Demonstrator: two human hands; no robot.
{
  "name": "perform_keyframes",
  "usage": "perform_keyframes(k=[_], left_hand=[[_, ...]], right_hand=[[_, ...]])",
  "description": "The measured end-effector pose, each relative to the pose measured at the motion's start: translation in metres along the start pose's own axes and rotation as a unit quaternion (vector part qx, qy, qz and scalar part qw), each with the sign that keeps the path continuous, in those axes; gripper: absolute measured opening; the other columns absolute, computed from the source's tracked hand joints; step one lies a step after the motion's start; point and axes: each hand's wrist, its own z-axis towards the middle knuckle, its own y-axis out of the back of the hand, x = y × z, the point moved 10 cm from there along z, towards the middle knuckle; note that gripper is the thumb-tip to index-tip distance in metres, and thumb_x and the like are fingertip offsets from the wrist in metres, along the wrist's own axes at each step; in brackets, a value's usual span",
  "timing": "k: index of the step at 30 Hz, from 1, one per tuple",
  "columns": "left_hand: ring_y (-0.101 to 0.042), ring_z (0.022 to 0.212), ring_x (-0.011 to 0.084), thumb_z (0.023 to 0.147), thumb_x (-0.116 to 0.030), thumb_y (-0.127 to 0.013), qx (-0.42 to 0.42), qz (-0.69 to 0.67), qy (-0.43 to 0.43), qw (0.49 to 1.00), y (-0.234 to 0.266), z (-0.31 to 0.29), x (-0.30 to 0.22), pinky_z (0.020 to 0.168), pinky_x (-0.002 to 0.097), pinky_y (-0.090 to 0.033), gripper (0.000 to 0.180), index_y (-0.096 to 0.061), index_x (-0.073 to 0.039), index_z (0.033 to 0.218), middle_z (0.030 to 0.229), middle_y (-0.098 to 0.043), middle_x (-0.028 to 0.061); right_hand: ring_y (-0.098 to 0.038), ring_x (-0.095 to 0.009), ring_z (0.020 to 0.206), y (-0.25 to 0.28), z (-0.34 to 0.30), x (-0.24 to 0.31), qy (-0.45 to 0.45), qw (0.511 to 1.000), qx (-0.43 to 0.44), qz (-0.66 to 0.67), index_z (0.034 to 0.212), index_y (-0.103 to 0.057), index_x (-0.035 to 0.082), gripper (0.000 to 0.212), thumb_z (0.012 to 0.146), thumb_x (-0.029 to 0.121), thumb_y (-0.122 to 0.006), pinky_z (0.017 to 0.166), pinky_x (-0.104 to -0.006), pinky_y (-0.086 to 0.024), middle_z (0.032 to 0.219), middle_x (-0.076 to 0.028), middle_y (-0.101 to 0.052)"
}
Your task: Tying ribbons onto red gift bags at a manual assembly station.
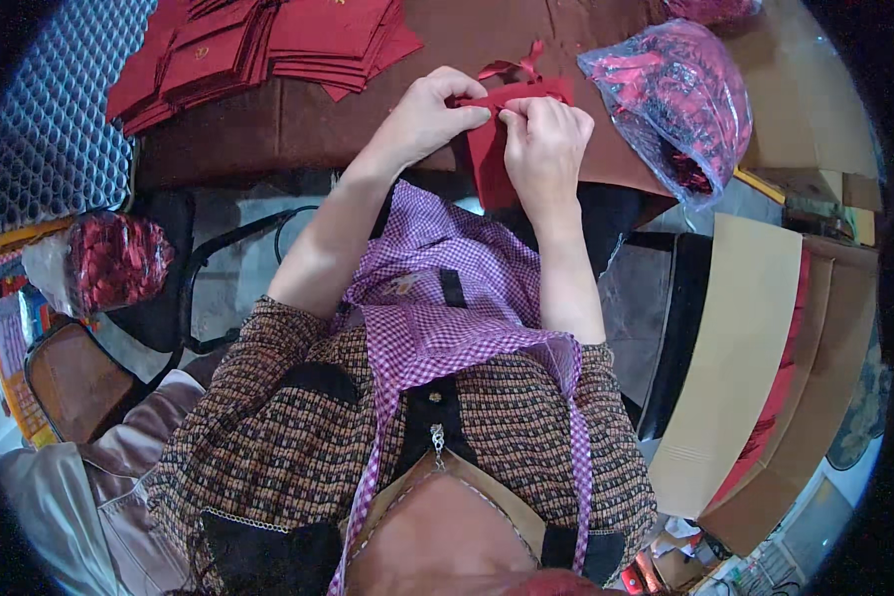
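A flat red pouch (pixel 491 167) hangs partly over the table's near edge, between my two hands. My left hand (pixel 433 114) pinches its top edge from the left, thumb and forefinger closed. My right hand (pixel 548 139) is closed on the same top edge from the right, its fingertips bent down onto the red material. A red ribbon (pixel 512 68) sticks up in loose loops just beyond my fingers. Exactly what lies under the right fingertips is hidden.
Stacked red pouches (pixel 209 60) with small gold marks lie at the far left of the brown-covered table (pixel 308 129). A clear plastic bag (pixel 680 104) of red items sits at the right. Another filled bag (pixel 119 260) is at left. An open cardboard box (pixel 730 348) stands right.
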Motion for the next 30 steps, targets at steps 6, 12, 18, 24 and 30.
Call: perform_keyframes(k=[6,12,18,24,30], left_hand=[[-0.057,0.098,0.0197,0.072,-0.005,-0.069,-0.054,0.02,-0.111,0.992,0.001,0.0,-0.022,0.085,0.0289,-0.045,0.019,-0.064,-0.002,0.09,0.102,-0.057,0.0077],[-0.054,0.097,0.0278,0.069,-0.01,-0.071,-0.12,0.189,-0.271,0.936,0.014,-0.017,-0.059,0.083,0.0371,-0.044,0.014,-0.065,-0.006,0.081,0.102,-0.058,0.0102],[-0.053,0.097,0.0295,0.068,-0.021,-0.061,-0.193,0.292,-0.259,0.9,0.003,-0.038,-0.101,0.082,0.0456,-0.038,0.014,-0.065,-0.008,0.068,0.098,-0.059,0.0092],[-0.045,0.1,0.0286,0.069,-0.013,-0.061,-0.193,0.245,-0.207,0.927,0.004,-0.026,-0.08,0.084,0.0408,-0.034,0.009,-0.064,-0.004,0.066,0.098,-0.054,0.0105],[-0.044,0.101,0.03,0.068,-0.006,-0.062,-0.187,0.193,-0.192,0.944,0.013,-0.02,-0.071,0.086,0.0418,-0.034,0.004,-0.063,-0.003,0.067,0.1,-0.053,0.0117]], right_hand=[[-0.058,-0.024,0.076,-0.001,-0.003,0.003,-0.014,0.999,-0.015,-0.031,0.076,-0.06,0.007,0.008,0.077,0.01,-0.067,0.079,-0.0385,-0.036,0.075,-0.006,-0.062],[-0.058,-0.032,0.073,-0.001,0.0,0.008,-0.042,0.999,-0.027,0.011,0.077,-0.062,0.005,0.009,0.077,0.013,-0.068,0.068,-0.0439,-0.042,0.074,-0.011,-0.063],[-0.064,-0.031,0.07,0.013,-0.011,0.002,-0.034,0.998,-0.03,-0.031,0.084,-0.068,-0.001,0.014,0.081,0.014,-0.067,0.067,-0.0403,-0.05,0.078,-0.017,-0.067],[-0.065,-0.03,0.074,0.0,-0.006,-0.009,-0.038,0.999,-0.011,0.001,0.091,-0.067,-0.004,0.019,0.084,0.014,-0.064,0.07,-0.0382,-0.05,0.083,-0.018,-0.068],[-0.065,-0.028,0.074,-0.017,0.001,-0.015,-0.021,0.997,0.039,0.06,0.092,-0.067,-0.003,0.014,0.081,0.006,-0.064,0.07,-0.0371,-0.051,0.085,-0.016,-0.067]])
